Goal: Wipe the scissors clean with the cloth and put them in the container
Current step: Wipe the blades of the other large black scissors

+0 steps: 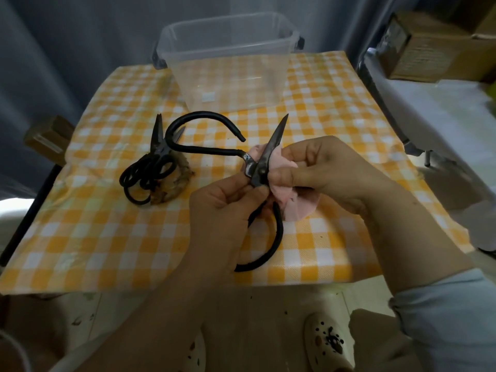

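Yellow-and-white checked tablecloth (322,108) covers the small table I am watching, with a grey curtain (80,36) hanging behind it. At the far edge stands the clear plastic container (241,84), which looks empty from here.

The big black iron scissors (272,143) are held up over the near middle of the cloth, opened wide. One blade points up and away toward the container, one long loop handle arcs off to the left, and the other hangs below the hands. I cannot tell where the second blade lies. The left hand (222,200) pinches the metal just under the pivot with its fingers curled tight. The right hand (330,167) has the crumpled pink cloth (292,210) bunched in its curled fingers, thumb pressing it against the base of the raised blade.

I judge these scissors to be heavy, rigid and awkwardly balanced, with the long handles pulling down. The pivot is the sensible place to hold them, since that stops the halves swinging. The tip and edge look sharp, so the cloth should stay between fingers and blade. The cloth itself is soft, light and likely to slip.

A pile of smaller black scissors (155,162) rests on a brownish rag (174,189) to the left, well apart from the container.
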Tool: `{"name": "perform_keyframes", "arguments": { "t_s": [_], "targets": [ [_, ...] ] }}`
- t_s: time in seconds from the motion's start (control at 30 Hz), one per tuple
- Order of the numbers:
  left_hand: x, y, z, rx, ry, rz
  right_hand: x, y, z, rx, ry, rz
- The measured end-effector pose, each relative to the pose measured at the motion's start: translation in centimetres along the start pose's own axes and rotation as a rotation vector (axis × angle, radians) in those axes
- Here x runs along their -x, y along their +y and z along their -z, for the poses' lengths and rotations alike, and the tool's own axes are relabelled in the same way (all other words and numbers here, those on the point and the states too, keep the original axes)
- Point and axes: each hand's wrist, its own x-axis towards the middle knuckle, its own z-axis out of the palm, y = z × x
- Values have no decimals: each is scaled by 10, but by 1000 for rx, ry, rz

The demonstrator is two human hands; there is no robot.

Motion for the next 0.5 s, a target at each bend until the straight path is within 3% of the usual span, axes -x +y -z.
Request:
{"name": "perform_keyframes", "arguments": {
  "t_s": [0.07,0.23,0.5],
  "targets": [
    [-1,1,0,-1,-11,-2,2,0,6,-58,-80,-21],
    [-1,-1,-1,-43,-27,-35,-6,4,-8,37,182,75],
    [-3,-1,1,-78,-27,-66,-14,9,-27,8,392,66]
  ]
}}
